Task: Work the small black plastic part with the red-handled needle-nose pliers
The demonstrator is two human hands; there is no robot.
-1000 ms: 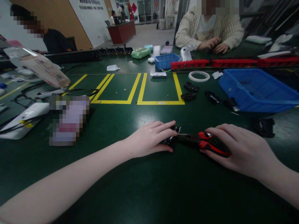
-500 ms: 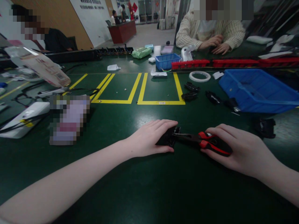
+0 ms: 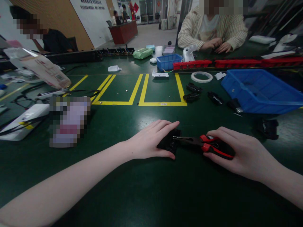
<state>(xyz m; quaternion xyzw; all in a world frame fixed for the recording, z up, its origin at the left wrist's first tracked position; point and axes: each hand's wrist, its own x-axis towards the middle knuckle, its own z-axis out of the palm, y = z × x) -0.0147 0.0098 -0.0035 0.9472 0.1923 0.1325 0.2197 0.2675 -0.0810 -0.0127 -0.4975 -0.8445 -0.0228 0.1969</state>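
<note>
Fingers of the left hand (image 3: 151,140) lie flat and together over a small black part (image 3: 169,143), pressing it onto the green table (image 3: 146,195); the thumb runs along the part's near edge, so the hand closes on it from above and in front. The part sits near the middle of the table, just in front of the yellow marked boxes (image 3: 139,91).

Just to its right, the right hand (image 3: 239,151) is wrapped around the red-and-black handles of a pair of pliers (image 3: 201,144), fingers curled over the top and clamped on the grips. The dark nose of the pliers points left and reaches the black part, touching or entering its right side; how far in it goes cannot be told. Both forearms rest low over the table.

Beyond the hands, several loose black parts (image 3: 193,93) lie just right of the yellow lines, with a roll of white tape (image 3: 201,77) behind them. A large blue bin (image 3: 258,91) stands to the right, and another black piece (image 3: 267,128) lies in front of it near the right hand. A smaller blue tray (image 3: 168,61) and a long red rail (image 3: 236,63) sit further back. To the left are a blurred-out box (image 3: 69,121), a white device (image 3: 23,121) with cables, and a tilted clear bag (image 3: 38,66).

Across the table a person in a striped top (image 3: 210,30) works with both hands close together; another person in dark clothing (image 3: 56,41) sits at the far left.
</note>
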